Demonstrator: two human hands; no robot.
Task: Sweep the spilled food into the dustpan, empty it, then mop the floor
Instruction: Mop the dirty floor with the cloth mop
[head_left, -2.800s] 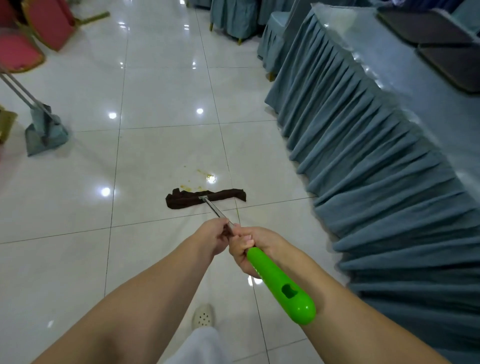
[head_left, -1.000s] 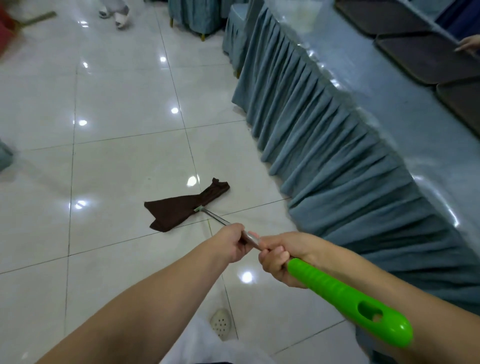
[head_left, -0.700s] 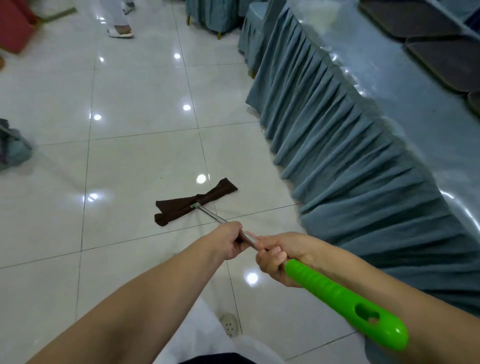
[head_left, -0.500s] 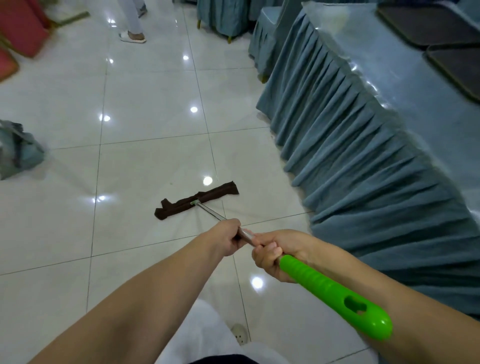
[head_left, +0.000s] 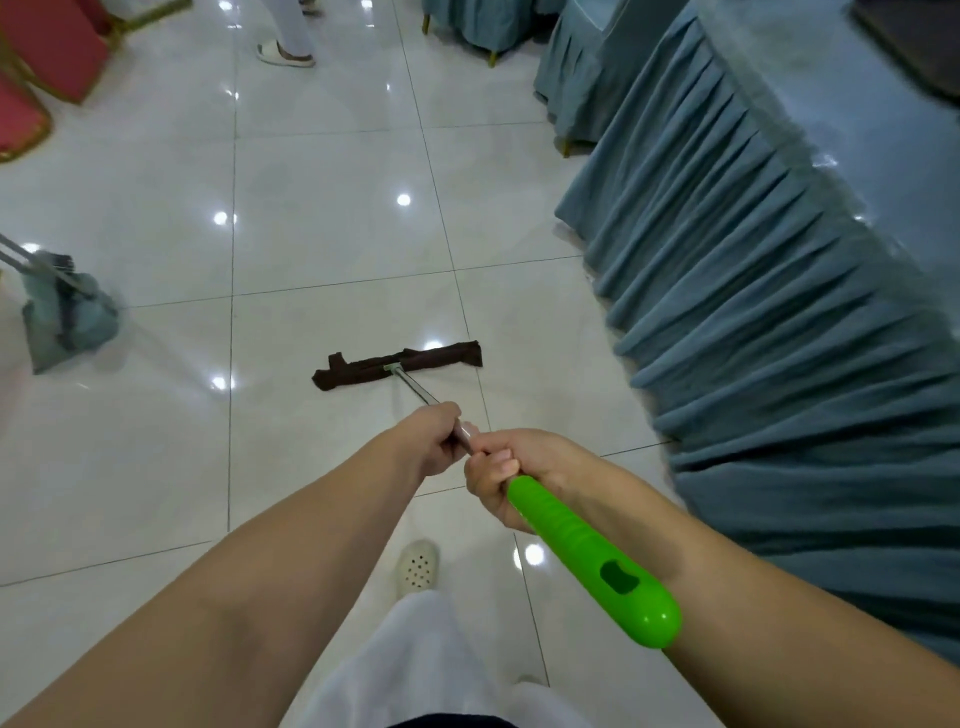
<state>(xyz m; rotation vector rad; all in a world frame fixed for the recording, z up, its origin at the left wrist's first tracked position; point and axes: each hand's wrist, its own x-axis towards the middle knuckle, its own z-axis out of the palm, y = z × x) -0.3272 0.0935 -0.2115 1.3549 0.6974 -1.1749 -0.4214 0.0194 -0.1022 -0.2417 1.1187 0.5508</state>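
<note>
Far left: red chairs (head_left: 47, 47) with gold frames stand at the top corner. Below them, a grey-green dustpan (head_left: 67, 317) sits on the white tiled floor (head_left: 332, 223), with metal handles (head_left: 31, 262) rising from it toward the left edge; whether a broom stands in it you cannot tell from this blur.

Top centre-left: another person's foot in a pale sandal (head_left: 284, 54) stands on the tiles, well apart from you.

Centre: the mop's dark brown cloth head (head_left: 397, 362) lies flat on the floor, stretched left to right across a tile joint, well apart from the dustpan and near the skirt of the table. Its metal shaft (head_left: 415, 389) runs back from the middle of the head toward you.

Your left hand (head_left: 434, 441) is clenched round the metal shaft, knuckles up. Just beside it, nearly touching, your right hand (head_left: 501, 473) grips the top of the green handle (head_left: 592, 556), fingers curled round it; the handle's rounded end with its hanging slot points back over your right forearm.

Below the hands: your foot in a pale perforated clog (head_left: 417, 564), and white trousers (head_left: 415, 660).

Right: the table (head_left: 857, 104) carries a pleated blue-grey skirt (head_left: 769, 291) down to the floor. Blue-covered chairs (head_left: 571, 67) stand at its far end.
</note>
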